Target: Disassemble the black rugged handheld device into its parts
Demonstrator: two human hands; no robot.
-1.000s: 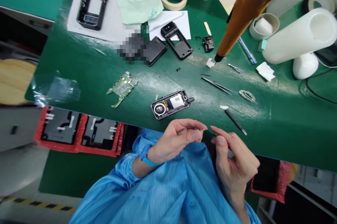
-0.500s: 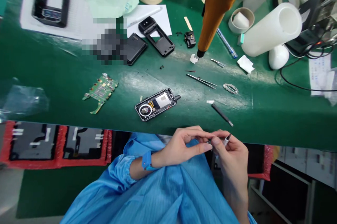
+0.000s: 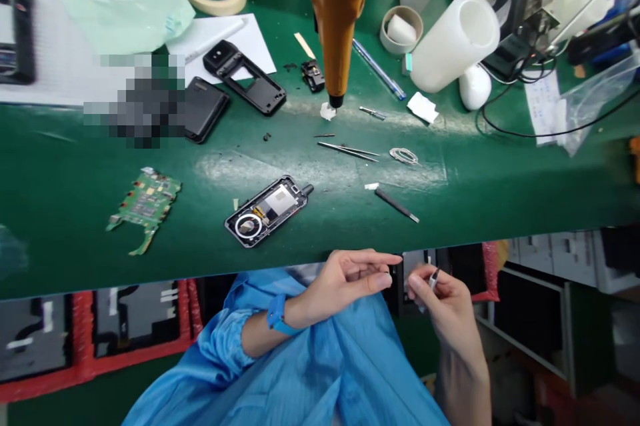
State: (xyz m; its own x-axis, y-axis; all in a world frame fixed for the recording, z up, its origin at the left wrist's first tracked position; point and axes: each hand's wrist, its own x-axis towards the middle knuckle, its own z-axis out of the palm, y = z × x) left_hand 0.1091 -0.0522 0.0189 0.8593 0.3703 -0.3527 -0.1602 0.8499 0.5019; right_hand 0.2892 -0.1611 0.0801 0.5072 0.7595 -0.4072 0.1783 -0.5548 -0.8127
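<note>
1. Left hand (image 3: 345, 285): held beyond the front edge of the green bench (image 3: 500, 193); thumb and forefinger parted, the other fingers curled. Blue wrist strap (image 3: 278, 315) worn above it.
2. Right hand (image 3: 447, 299): placed beside the left, well clear of contact. Thumb and fingers closed together on a slim tool.
3. Slim tool (image 3: 433, 281): pale shaft, dark tip directed upward; gripped in the right hand, its lower part mostly hidden by the fingers.
4. Handset housing (image 3: 280, 203): laid flat on the bench near its front edge, beyond the left hand; interior exposed, with a white ring and silver plate visible. A stub antenna is pointed away to the right.
5. Green circuit board (image 3: 147, 199): laid left of the housing, apart from it.
6. Metal tweezers (image 3: 349, 151): laid beyond the housing, to its right. A coil of thin wire (image 3: 403, 156) is set near their tips.
7. Dark-handled flat-tipped tool (image 3: 397, 205): laid near the front edge, beyond the hands.
8. Black frame (image 3: 263, 96): rectangular window; laid partly over white paper (image 3: 259, 39).
9. Orange power screwdriver (image 3: 336, 26): suspended tip-down above the bench, its tip seen against a white scrap (image 3: 328, 111). Whether they touch cannot be told.
</note>
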